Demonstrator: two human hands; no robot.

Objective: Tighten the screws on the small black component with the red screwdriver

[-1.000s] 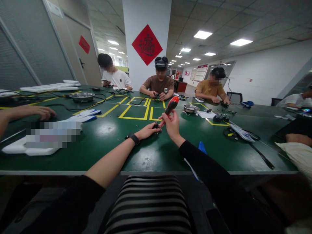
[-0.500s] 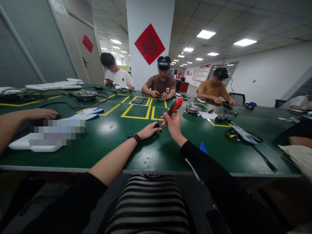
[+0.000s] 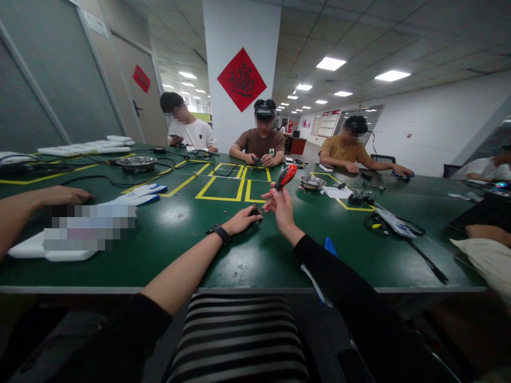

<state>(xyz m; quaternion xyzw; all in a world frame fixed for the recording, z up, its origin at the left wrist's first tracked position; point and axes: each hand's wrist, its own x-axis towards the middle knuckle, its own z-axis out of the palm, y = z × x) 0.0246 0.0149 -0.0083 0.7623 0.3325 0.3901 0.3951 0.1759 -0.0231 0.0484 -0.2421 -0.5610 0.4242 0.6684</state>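
Note:
My left hand [image 3: 240, 219], with a dark watch on its wrist, is closed on a small black part [image 3: 254, 210] with metal on top, held at the tabletop. What kind of part it is, I cannot make out. In my right hand [image 3: 282, 207] is a screwdriver [image 3: 286, 176] with a red and black handle. It is tilted, handle up and to the right, and its thin shaft slants down towards the black part. Whether the tip touches the part is too small to tell.
The green table [image 3: 179, 260] bears yellow tape outlines. A metal bowl [image 3: 312, 183], several black blocks [image 3: 361, 197] and a bagged cable [image 3: 395, 222] lie to the right. Left are gloves [image 3: 138, 194], a white tray [image 3: 72, 252] and another person's hand [image 3: 69, 196]. Several people sit around the table.
The view has tipped slightly upward, so the scene sits lower. My hands keep their hold, with the screwdriver leaning a little more. At the far right, a co-worker's hand has reached further out.

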